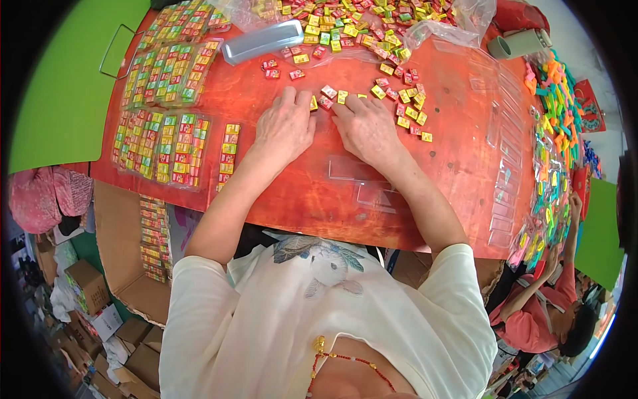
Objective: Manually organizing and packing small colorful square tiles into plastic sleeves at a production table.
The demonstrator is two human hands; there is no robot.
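Both my hands rest low over the red tabletop [299,179], fingers bent downward. At the thumb side of my left hand [286,125] a small yellow box [314,104] pokes out; the fingers close against it, their tips partly hidden. My right hand [367,126] curls over the table just to the right. Another small yellow box [342,97] shows at its fingertips, which are mostly covered by the hand. Between the hands lie a red little box [325,102] and a pinkish one [329,92].
A big heap of little boxes [345,23] lies at the back beside a metal tray [263,42]. Filled transparent trays [163,149] stand at left, one filled strip [228,156] nearer. Transparent plastic trays [508,159] lie at right. A co-worker [545,309] sits by colourful toys [558,100].
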